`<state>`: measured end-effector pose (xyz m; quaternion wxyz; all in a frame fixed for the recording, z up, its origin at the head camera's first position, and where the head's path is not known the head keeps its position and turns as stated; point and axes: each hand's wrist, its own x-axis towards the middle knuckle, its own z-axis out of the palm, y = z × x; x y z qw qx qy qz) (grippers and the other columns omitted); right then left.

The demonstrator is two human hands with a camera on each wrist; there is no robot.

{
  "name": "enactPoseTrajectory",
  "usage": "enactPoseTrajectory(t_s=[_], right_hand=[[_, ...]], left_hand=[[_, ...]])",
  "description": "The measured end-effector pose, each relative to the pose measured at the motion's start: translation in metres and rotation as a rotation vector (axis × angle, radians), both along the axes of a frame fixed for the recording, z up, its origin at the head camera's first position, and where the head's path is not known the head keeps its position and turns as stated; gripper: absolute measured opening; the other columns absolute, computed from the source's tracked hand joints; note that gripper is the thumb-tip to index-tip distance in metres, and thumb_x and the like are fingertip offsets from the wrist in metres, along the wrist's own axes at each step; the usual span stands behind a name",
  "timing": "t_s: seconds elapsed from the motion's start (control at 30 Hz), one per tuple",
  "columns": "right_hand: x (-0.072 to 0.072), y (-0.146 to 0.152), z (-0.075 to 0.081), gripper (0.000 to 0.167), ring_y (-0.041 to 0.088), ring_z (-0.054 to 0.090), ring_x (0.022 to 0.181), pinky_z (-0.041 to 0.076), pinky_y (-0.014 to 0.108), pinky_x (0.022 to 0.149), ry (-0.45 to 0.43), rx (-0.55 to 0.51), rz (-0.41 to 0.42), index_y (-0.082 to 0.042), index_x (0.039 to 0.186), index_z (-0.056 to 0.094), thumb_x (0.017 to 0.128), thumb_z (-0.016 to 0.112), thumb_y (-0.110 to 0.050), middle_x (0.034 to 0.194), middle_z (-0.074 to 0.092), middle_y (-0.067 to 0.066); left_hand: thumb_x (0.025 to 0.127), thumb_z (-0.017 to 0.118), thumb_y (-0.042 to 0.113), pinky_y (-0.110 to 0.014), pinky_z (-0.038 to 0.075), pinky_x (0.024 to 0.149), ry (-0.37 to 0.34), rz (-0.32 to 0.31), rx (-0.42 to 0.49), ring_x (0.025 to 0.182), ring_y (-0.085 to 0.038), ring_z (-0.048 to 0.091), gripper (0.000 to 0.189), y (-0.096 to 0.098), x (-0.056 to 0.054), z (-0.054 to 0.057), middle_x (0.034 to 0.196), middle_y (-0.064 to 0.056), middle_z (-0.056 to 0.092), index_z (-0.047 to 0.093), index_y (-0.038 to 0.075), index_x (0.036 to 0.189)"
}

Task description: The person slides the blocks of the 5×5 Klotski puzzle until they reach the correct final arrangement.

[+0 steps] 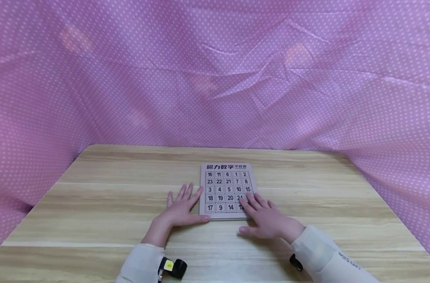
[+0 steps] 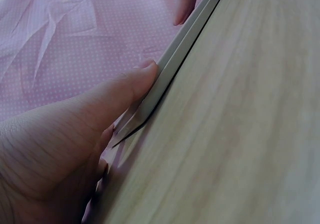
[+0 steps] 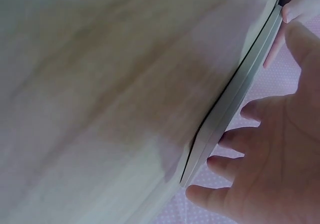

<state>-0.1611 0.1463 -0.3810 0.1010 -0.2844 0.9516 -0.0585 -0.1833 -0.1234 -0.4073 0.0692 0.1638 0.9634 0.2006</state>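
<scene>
A pale number sliding puzzle (image 1: 225, 215) lies flat on the table, its square numbered tiles (image 1: 228, 181) in rows beneath a printed Chinese title. At its left side my left hand (image 1: 181, 210) spreads its fingers, with the index fingertip by the left edge and the thumb on the near left corner. In the left wrist view that thumb (image 2: 142, 79) touches the puzzle's side (image 2: 170, 69). My right hand (image 1: 266, 220) reaches over the near right corner with extended fingers, covering some tiles there. Its thumb points left, off the board's near edge. Neither hand grips anything.
The wooden table (image 1: 130, 169) has light grain and rounded far corners. Pink dotted cloth (image 1: 215, 78) hangs behind it and down both sides. A black wrist camera (image 1: 179, 269) sits at the left sleeve, and a black piece (image 1: 296, 262) shows under the right sleeve.
</scene>
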Motion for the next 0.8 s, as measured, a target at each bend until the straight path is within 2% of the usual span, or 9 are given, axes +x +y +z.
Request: enactPoseTrajectory(t_s=[0.43,0.8], right_hand=[[0.013,0.006,-0.002,0.089,0.037,0.005,0.126,0.014,0.059,0.093,0.035,0.033,0.062,-0.011,0.139,0.015,0.075,0.036,-0.068,0.141,0.007,0.017],[0.027,0.010,0.002,0.088,0.036,0.004,0.126,0.011,0.059,0.094,-0.008,0.016,0.074,-0.010,0.138,0.017,0.075,0.037,-0.068,0.141,0.006,0.017]], left_hand=[[0.064,0.048,0.072,-0.056,-0.013,0.093,-0.003,0.009,0.007,0.127,-0.029,-0.006,0.094,0.003,0.005,0.000,0.142,-0.012,0.001,0.014,0.026,0.139],[0.064,0.048,0.072,-0.056,-0.013,0.092,0.003,0.014,0.006,0.127,-0.029,-0.006,0.094,0.005,0.006,-0.001,0.142,-0.012,0.001,0.014,0.026,0.139]])
